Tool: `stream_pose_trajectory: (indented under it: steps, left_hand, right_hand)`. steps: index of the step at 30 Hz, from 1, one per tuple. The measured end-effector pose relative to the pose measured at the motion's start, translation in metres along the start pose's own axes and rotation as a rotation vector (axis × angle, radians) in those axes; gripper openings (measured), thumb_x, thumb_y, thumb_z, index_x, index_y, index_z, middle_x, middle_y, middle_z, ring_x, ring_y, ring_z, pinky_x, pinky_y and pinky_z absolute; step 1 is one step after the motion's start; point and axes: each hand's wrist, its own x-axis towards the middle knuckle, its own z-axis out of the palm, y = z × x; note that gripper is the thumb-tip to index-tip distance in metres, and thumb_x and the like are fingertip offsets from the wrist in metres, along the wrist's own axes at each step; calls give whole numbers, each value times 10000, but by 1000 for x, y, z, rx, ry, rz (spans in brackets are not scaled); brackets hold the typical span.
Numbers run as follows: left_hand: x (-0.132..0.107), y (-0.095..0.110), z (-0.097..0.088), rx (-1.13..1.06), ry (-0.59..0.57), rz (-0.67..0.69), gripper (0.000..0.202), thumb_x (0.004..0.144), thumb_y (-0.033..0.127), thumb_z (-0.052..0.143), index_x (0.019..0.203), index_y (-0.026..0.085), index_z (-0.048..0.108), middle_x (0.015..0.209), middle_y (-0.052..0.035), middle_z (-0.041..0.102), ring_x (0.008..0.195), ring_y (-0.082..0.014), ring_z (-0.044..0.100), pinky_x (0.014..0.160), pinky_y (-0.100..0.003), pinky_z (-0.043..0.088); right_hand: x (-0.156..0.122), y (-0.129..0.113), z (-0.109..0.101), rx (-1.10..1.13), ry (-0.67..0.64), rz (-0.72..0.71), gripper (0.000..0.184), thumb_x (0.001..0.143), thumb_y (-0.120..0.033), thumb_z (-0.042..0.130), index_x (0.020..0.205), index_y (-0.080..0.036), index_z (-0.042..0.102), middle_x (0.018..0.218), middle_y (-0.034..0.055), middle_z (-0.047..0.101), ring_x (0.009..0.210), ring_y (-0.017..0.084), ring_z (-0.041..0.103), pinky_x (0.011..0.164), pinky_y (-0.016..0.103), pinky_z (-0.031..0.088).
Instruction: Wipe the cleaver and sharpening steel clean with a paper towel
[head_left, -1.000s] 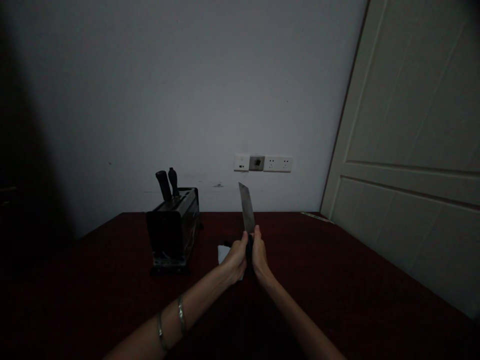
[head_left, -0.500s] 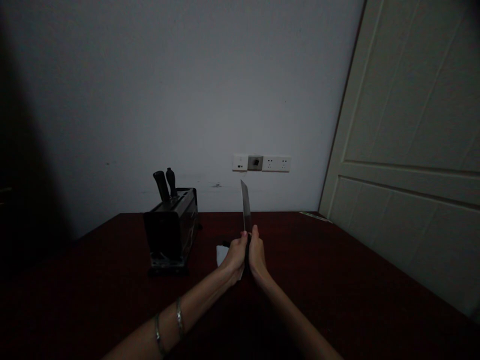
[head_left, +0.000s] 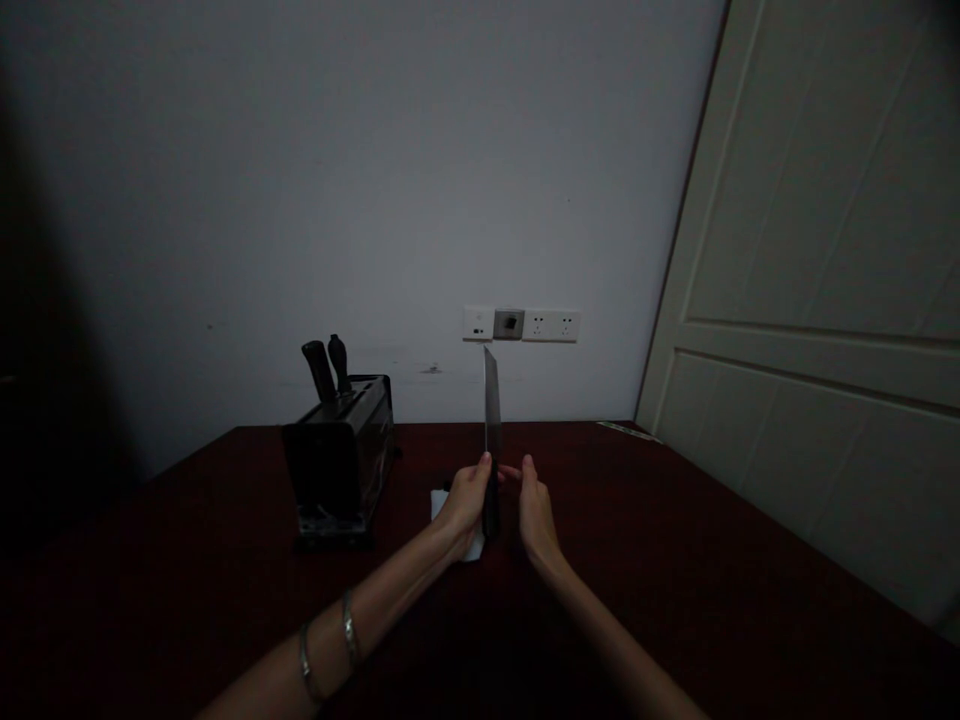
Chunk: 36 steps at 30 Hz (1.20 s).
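My left hand [head_left: 466, 505] is closed around the black handle of a kitchen knife [head_left: 492, 405], thumb along the handle's top. The knife stands with its wide grey blade pointing up and away from me, seen almost edge-on. Just right of the handle is my right hand [head_left: 537, 512], open, its palm turned toward the knife and its thumb raised. A gap shows between that palm and the handle; whether its fingertips touch the knife I cannot tell. Beneath my left hand lies a white flat thing [head_left: 474, 548], mostly covered, with something dark at its far edge.
A dark knife block [head_left: 337, 465] stands on the reddish-brown table [head_left: 637, 560] to the left, two black handles [head_left: 328, 368] sticking out of its top. Behind are a wall with sockets [head_left: 551, 325] and, on the right, a pale door [head_left: 810, 300]. A thin strip [head_left: 628, 432] lies at the far right edge.
My right hand has come away from the knife handle and moved right. My left hand keeps its hold on the knife, which has risen slightly.
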Motion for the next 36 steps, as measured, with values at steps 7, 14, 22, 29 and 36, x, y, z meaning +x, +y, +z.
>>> stream_pose_trajectory:
  steps: [7,14,22,29,36]
  left_hand:
    - [-4,18,1,-95,-18,-77,400,851,431,466,671,89,569,695,-118,652,649,-156,628,700,-277,456]
    - [-3,23,-1,-69,-9,-51,407,880,395,416,664,83,562,607,-65,605,476,-94,522,517,-228,440]
    - [-3,26,-2,-80,-17,-59,418,848,465,444,684,93,542,576,-12,528,456,-68,460,466,-199,392]
    - [-5,30,-4,-166,-81,-125,467,814,559,439,697,112,511,544,23,464,417,-47,398,427,-177,345]
    - [-9,34,-4,-303,-106,-312,450,884,486,336,673,116,482,494,28,414,364,-40,346,370,-160,298]
  right_hand:
    - [9,24,-22,-3,17,18,689,779,-669,294,867,-127,711,893,128,705,947,267,614,831,340,430]
    - [11,27,-28,-115,21,21,698,787,-663,283,860,-116,710,918,136,696,944,273,603,868,347,389]
    - [8,28,-27,-201,-20,21,652,809,-621,288,803,-124,710,908,130,692,920,268,599,874,341,362]
    - [2,39,-16,-266,-208,-78,617,864,-549,256,851,-123,701,854,105,697,867,249,612,829,327,389]
    - [-7,45,-5,-445,-466,-435,325,864,-260,391,1077,-154,612,1121,118,616,1027,232,563,898,356,397]
